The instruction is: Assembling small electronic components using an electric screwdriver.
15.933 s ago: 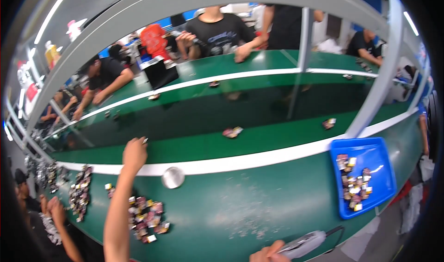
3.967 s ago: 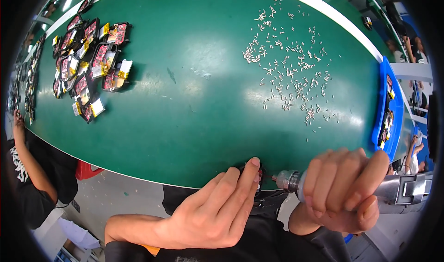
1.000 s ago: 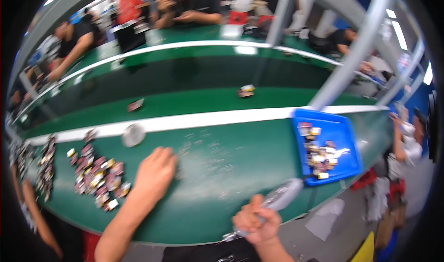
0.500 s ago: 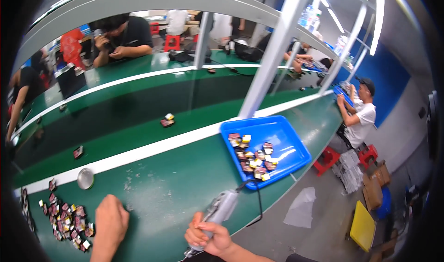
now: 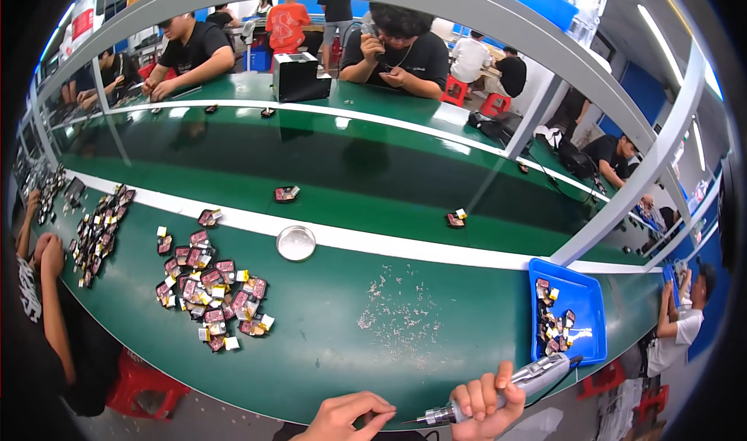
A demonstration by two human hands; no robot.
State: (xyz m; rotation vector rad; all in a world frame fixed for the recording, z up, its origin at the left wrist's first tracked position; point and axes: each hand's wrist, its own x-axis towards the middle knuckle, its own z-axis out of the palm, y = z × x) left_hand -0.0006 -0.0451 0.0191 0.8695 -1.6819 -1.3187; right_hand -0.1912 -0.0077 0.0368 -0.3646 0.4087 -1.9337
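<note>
My right hand is wrapped round a grey corded electric screwdriver, whose thin bit points left over the near edge of the bench. My left hand is close by, its thumb and forefinger pinched together just left of the bit tip. Whatever lies in that pinch, if anything, is too small to make out. Beyond the left hand a heap of small dark-red and black modules with white and yellow tabs lies on the green bench. A blue tray at the right holds several similar modules.
A round metal dish stands by the white rail. Tiny pale bits lie scattered mid-bench. Single modules rest on the dark green belt beyond the rail. A neighbour's arm and more modules are at left; a grey post rises behind the tray.
The view has swung left, bringing the heap and a neighbour into fuller sight. My left hand has come from beside the heap to the screwdriver's bit. My right hand keeps hold of the screwdriver.
</note>
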